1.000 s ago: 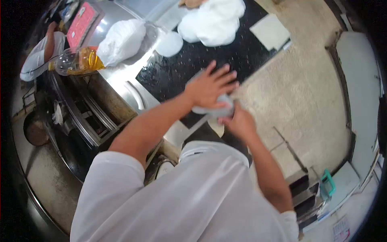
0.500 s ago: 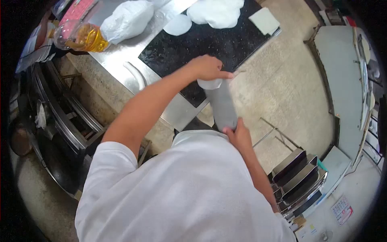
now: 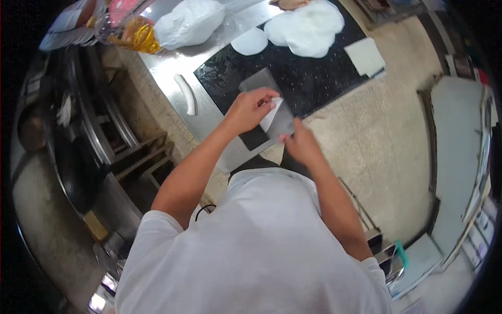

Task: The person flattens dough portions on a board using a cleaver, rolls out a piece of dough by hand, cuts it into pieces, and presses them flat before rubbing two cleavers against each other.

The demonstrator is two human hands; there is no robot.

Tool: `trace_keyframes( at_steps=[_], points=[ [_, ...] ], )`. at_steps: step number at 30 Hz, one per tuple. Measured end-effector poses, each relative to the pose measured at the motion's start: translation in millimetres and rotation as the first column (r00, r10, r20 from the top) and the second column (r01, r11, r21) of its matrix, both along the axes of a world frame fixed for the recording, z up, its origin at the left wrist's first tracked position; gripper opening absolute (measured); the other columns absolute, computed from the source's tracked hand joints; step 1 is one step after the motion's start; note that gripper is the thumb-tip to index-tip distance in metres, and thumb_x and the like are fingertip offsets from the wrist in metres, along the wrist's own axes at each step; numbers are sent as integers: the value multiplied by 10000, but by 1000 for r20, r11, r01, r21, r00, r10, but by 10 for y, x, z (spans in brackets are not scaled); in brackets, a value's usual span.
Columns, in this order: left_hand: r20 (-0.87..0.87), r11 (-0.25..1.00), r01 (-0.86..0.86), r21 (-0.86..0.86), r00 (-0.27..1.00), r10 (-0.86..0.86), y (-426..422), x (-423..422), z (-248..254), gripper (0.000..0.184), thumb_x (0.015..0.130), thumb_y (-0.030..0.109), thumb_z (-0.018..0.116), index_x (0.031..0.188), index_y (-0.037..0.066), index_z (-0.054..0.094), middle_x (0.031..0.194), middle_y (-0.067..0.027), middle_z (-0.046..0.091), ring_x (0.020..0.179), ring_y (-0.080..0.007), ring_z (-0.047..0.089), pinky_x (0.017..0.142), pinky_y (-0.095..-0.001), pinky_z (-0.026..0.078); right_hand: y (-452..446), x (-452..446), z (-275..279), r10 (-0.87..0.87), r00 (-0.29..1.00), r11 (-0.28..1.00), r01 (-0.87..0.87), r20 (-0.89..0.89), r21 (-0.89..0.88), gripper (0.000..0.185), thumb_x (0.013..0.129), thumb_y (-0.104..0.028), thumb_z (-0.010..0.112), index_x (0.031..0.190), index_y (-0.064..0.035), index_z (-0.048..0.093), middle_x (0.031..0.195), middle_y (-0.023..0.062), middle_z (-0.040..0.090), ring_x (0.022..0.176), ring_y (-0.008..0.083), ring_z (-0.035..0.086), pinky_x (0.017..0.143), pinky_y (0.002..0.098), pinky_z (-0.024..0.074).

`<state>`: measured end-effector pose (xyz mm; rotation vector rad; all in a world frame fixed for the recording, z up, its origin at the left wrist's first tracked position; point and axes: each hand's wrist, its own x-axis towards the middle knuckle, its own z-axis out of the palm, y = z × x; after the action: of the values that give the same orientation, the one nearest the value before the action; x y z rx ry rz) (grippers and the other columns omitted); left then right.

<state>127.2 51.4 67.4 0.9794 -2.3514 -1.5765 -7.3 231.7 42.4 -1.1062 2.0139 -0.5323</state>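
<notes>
My right hand [image 3: 305, 144] is closed round the near end of a wide, flat grey blade [image 3: 261, 79], like a cleaver; its handle is hidden in my fingers. The blade is slightly blurred and lies over the near part of the black board [image 3: 324, 78]. My left hand [image 3: 254, 109] pinches the edge of a thin white dough wrapper [image 3: 270, 116], which hangs folded in front of the blade. A round white wrapper [image 3: 250, 42] lies at the board's far left, touching or close to a pile of overlapping wrappers [image 3: 308, 26].
Left of the board, a white dough roll [image 3: 184, 94] lies on the metal table [image 3: 162, 65]. Behind it are a white plastic bag [image 3: 189, 23] and a bottle of yellow oil [image 3: 141, 35]. A folded pale cloth [image 3: 365, 56] sits at the board's right corner.
My right hand has brought the blade up and away from my body, over the board. My left hand now holds the wrapper folded between its fingertips. The view has shifted slightly.
</notes>
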Motion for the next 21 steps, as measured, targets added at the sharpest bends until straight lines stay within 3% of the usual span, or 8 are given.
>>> trace_keyframes(
  at_steps=[3,5,8,10,15,17,20,21],
  points=[
    [-190,948,-96,303,969,159,26,50,46,256,983,136,655,1228,70,688,1004,0,673,863,-73,589,765,-256,491,184,-17,36,218,968,973,-225,125,51,489,867,-236,745,1234,19,546,933,289,698,911,482,680,783,559,529],
    [-187,926,-209,313,943,276,-102,-10,175,271,987,131,651,1250,75,675,1027,7,664,877,-73,587,775,-251,491,280,-282,120,278,941,955,-293,192,54,460,864,-233,747,1215,5,569,947,279,704,917,471,684,787,554,533],
    [-164,797,-455,398,819,550,-465,-184,194,308,1000,140,632,1303,88,638,1009,36,610,859,-45,552,705,-210,480,496,-841,229,285,941,950,-303,182,79,363,861,-233,756,1096,-4,602,948,264,712,909,456,695,784,525,544],
    [-171,731,-544,412,742,648,-858,-263,9,379,1013,151,617,1383,81,579,1080,5,603,902,-90,588,752,-268,522,626,-1177,282,113,966,981,-146,233,127,315,858,-226,769,1012,2,613,920,248,718,860,423,712,750,471,554],
    [-120,715,-694,-82,719,684,-1377,-32,-638,431,991,160,638,1409,80,572,1163,-29,646,948,-116,608,820,-262,503,829,-1772,335,-60,987,974,90,146,-207,247,926,-217,735,999,-1,642,851,184,725,738,271,721,669,377,540],
    [-118,683,-717,-140,697,707,-1214,165,-534,431,965,187,655,1370,54,597,1197,-90,661,976,-176,640,865,-308,516,812,-1954,400,-225,972,951,235,74,-202,221,968,-219,702,972,-5,650,764,109,687,654,187,654,629,340,521],
    [-122,571,-736,-364,645,754,-801,540,-359,387,912,202,703,1247,15,651,1156,-147,684,999,-249,668,889,-368,527,542,-2064,295,-377,758,689,613,532,-385,202,1021,-250,626,1039,-51,600,761,30,584,591,114,552,547,281,462],
    [-163,510,-738,-442,626,763,-677,721,-427,359,901,205,723,1194,6,664,1110,-149,681,983,-264,665,872,-378,528,385,-2085,212,-367,760,689,609,536,-392,202,1021,-250,626,1039,-51,600,761,30,584,591,114,552,547,281,462]
  ],
)
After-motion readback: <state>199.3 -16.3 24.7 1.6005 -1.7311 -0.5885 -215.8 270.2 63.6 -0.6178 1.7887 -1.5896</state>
